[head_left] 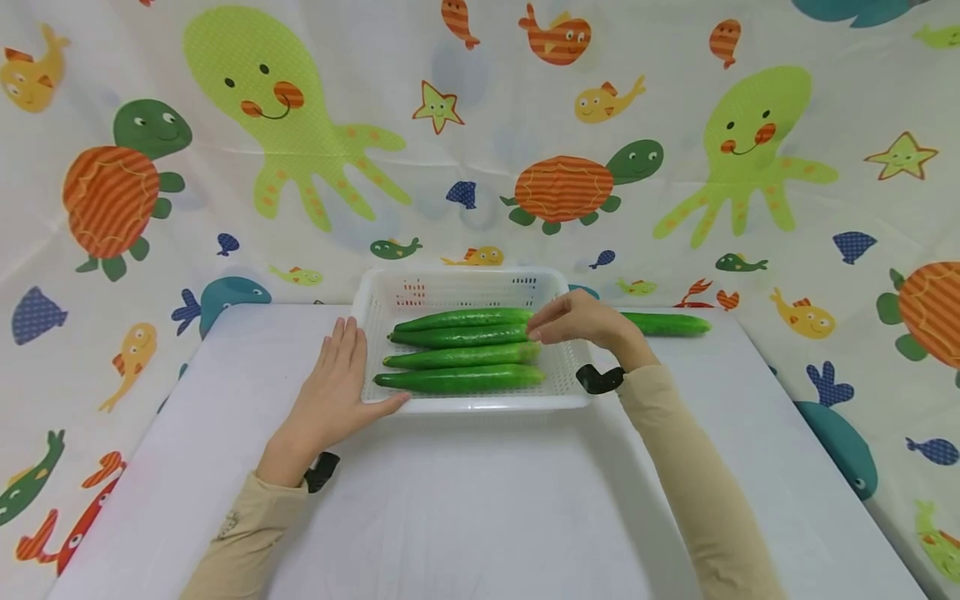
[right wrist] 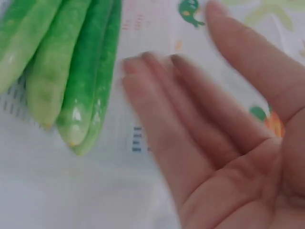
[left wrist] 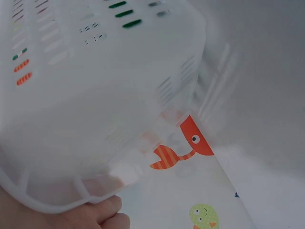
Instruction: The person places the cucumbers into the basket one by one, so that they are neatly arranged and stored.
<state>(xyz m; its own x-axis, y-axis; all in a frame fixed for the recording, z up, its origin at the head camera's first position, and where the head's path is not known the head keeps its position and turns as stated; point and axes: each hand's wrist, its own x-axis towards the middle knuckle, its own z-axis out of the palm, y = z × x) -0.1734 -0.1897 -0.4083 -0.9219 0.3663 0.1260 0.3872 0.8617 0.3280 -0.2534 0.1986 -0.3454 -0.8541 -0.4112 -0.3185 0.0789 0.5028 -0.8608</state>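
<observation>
A white perforated plastic basket sits on the table with several long green cucumbers lying side by side in it. My left hand rests against the basket's left side, fingers straight, its thumb along the front rim. In the left wrist view the basket wall fills much of the picture. Above the right ends of the cucumbers hovers my right hand; the right wrist view shows its fingers spread from the thumb, holding nothing. Another cucumber lies on the table right of the basket, partly hidden by that hand.
The white table stretches in front of the basket and to both sides. Behind it hangs a curtain printed with sea animals, close to the basket's back rim. A black strap circles the right wrist.
</observation>
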